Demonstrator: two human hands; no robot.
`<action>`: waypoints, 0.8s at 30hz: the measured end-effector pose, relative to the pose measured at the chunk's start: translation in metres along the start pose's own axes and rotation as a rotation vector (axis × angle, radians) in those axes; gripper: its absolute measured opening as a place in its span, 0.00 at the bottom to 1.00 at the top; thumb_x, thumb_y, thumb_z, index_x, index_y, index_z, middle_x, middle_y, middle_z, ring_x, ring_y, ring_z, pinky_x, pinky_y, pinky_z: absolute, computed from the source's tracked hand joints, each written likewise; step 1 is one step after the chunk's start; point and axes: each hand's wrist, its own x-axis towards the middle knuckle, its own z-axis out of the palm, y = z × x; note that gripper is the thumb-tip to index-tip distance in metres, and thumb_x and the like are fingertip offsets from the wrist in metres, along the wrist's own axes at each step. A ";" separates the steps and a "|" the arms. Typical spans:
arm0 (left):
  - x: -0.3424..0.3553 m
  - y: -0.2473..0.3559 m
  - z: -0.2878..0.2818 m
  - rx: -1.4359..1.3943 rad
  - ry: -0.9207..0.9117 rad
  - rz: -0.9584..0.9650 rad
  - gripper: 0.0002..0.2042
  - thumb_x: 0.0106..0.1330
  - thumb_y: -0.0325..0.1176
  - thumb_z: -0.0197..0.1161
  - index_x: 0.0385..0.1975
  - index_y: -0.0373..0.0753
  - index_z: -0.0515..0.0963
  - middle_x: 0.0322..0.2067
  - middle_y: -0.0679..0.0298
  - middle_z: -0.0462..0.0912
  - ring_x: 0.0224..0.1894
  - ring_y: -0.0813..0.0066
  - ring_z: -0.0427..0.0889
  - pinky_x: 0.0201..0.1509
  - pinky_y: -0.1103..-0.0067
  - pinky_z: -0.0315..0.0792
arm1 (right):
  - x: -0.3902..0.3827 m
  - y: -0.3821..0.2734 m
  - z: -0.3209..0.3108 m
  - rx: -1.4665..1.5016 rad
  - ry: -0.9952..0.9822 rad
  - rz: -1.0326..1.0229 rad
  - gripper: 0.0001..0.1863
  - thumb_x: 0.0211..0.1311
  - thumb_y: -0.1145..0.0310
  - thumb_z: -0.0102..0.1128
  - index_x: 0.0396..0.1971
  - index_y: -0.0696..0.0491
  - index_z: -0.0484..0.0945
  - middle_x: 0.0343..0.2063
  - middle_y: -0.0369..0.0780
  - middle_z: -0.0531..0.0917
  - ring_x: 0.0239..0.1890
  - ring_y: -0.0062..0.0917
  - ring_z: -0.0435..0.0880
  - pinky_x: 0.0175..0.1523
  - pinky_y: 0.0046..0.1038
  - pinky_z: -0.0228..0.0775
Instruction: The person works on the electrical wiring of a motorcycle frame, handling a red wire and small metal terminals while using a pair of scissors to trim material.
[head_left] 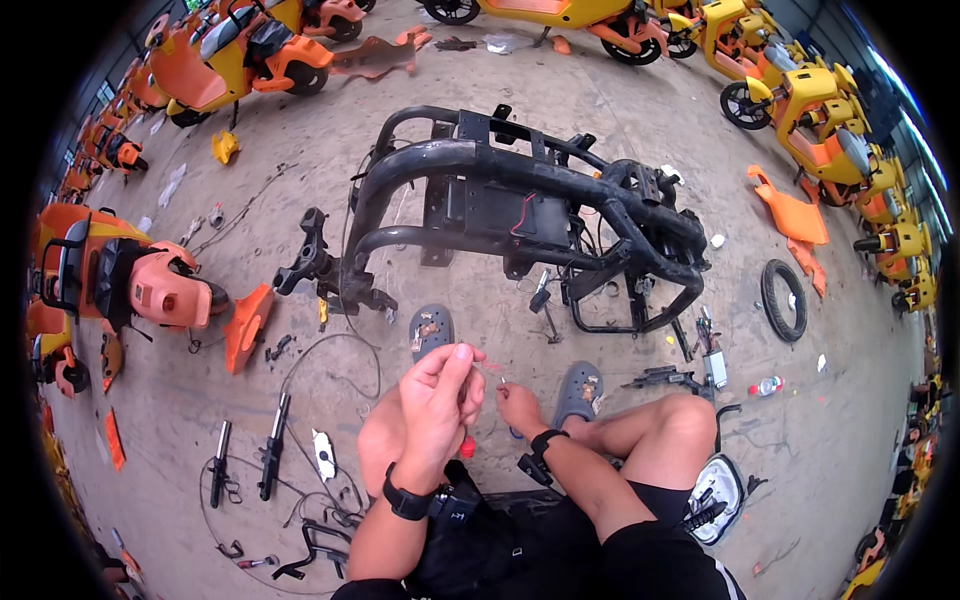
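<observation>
My left hand (438,398) is raised in front of me, thumb and forefinger pinched together. A thin reddish strand seems to show by its fingertips, too small to name. Close on its right, my right hand (520,408) is closed, with a small thin light tip poking up from its fingers; the rest of that thing is hidden. Just below the left hand shows a small red object (467,447). Beyond both hands, a black scooter frame (400,165) of thick tubes rests on the floor, with a red wire (522,212) on its middle box. Neither hand touches the frame.
Fork tubes (272,448), a cable (300,365) and a black bracket (315,545) lie at my left. A tyre (783,300), a bottle (767,386) and orange panels (790,210) lie at right. Yellow and orange scooters (815,130) stand around the edges.
</observation>
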 end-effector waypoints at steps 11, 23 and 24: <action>-0.010 -0.003 -0.008 0.078 0.035 0.185 0.11 0.74 0.36 0.64 0.39 0.33 0.81 0.20 0.69 0.79 0.17 0.90 0.69 0.18 0.89 0.58 | -0.071 -0.214 -0.248 0.506 -0.147 -0.648 0.13 0.62 0.70 0.70 0.45 0.57 0.84 0.35 0.36 0.86 0.32 0.15 0.82 0.32 0.17 0.72; -0.009 -0.014 -0.002 0.104 0.019 0.216 0.11 0.76 0.38 0.61 0.37 0.35 0.79 0.17 0.70 0.74 0.14 0.89 0.62 0.15 0.86 0.54 | -0.078 -0.211 -0.242 0.292 0.143 -0.967 0.07 0.52 0.76 0.73 0.33 0.54 0.87 0.32 0.36 0.88 0.30 0.23 0.85 0.28 0.23 0.73; -0.010 -0.014 0.000 0.077 0.020 0.186 0.11 0.76 0.38 0.61 0.36 0.36 0.78 0.17 0.70 0.73 0.14 0.89 0.61 0.15 0.86 0.53 | -0.079 -0.209 -0.242 0.283 0.140 -0.970 0.07 0.53 0.77 0.73 0.33 0.54 0.87 0.32 0.37 0.88 0.29 0.23 0.85 0.27 0.23 0.73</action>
